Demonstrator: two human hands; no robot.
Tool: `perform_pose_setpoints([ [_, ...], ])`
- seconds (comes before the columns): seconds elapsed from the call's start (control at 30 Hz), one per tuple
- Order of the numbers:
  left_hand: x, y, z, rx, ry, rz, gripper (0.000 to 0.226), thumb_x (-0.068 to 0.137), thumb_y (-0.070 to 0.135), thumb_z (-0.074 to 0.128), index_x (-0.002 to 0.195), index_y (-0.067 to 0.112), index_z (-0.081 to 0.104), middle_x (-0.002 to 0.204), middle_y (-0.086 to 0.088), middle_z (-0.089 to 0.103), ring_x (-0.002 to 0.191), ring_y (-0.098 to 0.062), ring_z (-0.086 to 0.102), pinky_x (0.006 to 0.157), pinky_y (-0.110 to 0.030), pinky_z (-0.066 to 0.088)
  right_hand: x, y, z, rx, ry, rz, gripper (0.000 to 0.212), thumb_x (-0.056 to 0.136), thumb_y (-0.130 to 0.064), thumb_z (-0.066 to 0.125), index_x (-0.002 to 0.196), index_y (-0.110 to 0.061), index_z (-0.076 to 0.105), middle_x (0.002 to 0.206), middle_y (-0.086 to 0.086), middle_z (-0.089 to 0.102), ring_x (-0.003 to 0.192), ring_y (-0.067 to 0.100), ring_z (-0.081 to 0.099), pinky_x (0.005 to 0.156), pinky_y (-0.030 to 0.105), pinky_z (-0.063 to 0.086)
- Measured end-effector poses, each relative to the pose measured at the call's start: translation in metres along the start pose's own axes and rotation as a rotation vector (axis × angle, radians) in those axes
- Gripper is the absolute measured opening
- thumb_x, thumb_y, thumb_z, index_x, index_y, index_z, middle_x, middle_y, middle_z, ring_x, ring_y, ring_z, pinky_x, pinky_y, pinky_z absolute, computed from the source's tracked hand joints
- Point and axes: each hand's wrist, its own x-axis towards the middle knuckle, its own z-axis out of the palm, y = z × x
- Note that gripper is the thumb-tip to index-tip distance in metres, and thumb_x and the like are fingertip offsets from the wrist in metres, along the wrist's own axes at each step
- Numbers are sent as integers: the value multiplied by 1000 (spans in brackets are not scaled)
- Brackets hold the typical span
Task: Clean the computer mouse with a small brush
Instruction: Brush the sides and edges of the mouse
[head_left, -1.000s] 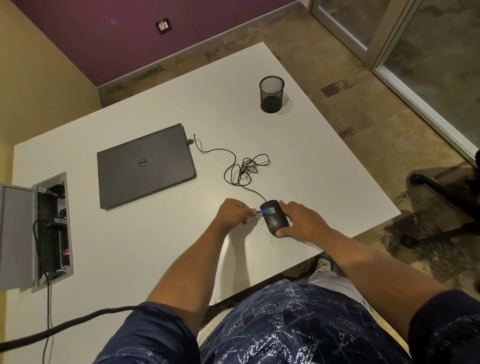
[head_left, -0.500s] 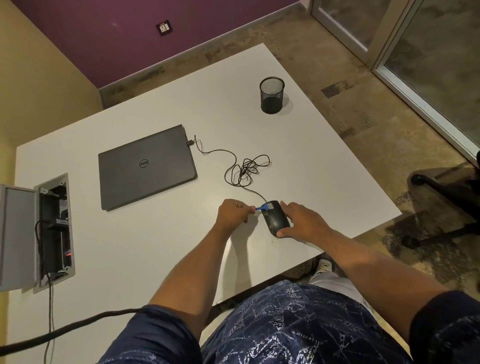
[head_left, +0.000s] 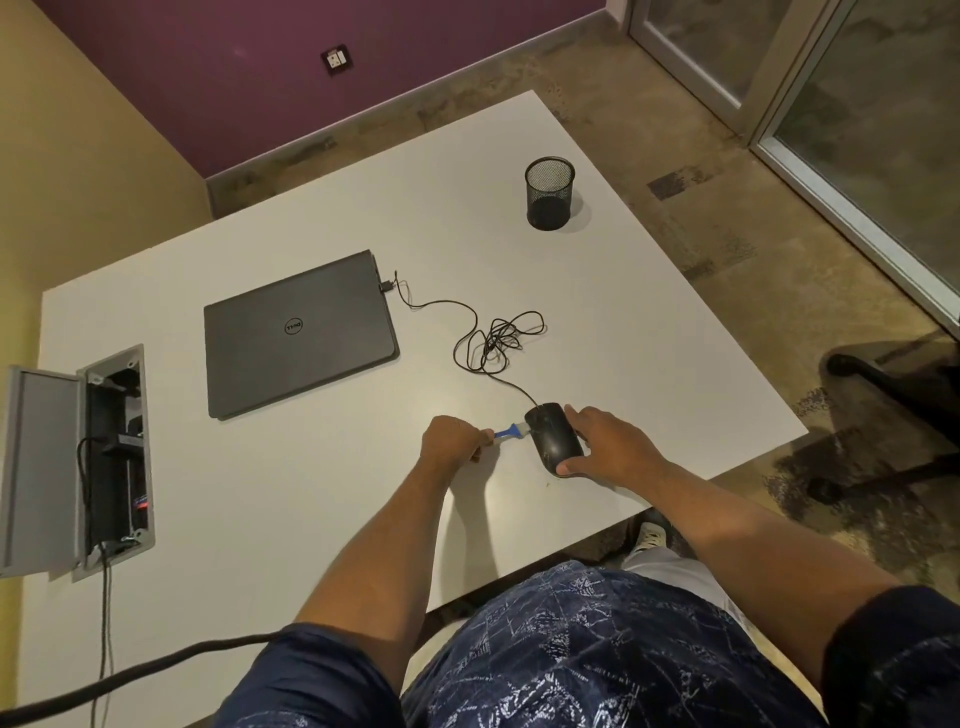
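Mouse (head_left: 554, 435) between right hand (head_left: 610, 447) fingers, brush (head_left: 509, 431) touching its left side

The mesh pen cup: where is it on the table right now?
In the head view, the mesh pen cup stands upright near the table's far right corner, beyond the coiled cable.

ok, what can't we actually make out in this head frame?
- Brush handle end: head view, buried in the left hand.
- Bristles against the mouse: too small to resolve.
- Right side of the mouse: covered by the right hand.
- Inside of the mesh cup: too dark to tell.
- Office chair: cut off by the right edge.
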Motion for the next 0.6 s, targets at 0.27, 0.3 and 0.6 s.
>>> perform_pose_setpoints([
  [0.27,-2,4,2,-197,-8,64,33,84,25,82,89,-8,79,70,-13,68,68,-23,58,62,-29,40,0,0,1,-10,-2,-2,100,74,-60,76,155,-26,29,122,-1,58,102,15,53,77,30,45],
  [0.3,-4,6,6,-196,-19,72,32,84,25,83,88,-6,80,69,-12,68,68,-22,59,61,-27,42,0,0,1,-14,0,-2,99,73,-60,76,154,-26,30,121,-2,58,100,14,53,76,30,45],
  [0.6,-2,11,8,-192,80,18,21,82,22,80,80,0,81,57,-2,68,57,-15,62,65,-26,50,2,0,0,-24,-7,4,102,75,-60,75,157,-24,26,129,0,57,110,18,56,79,29,43],
])
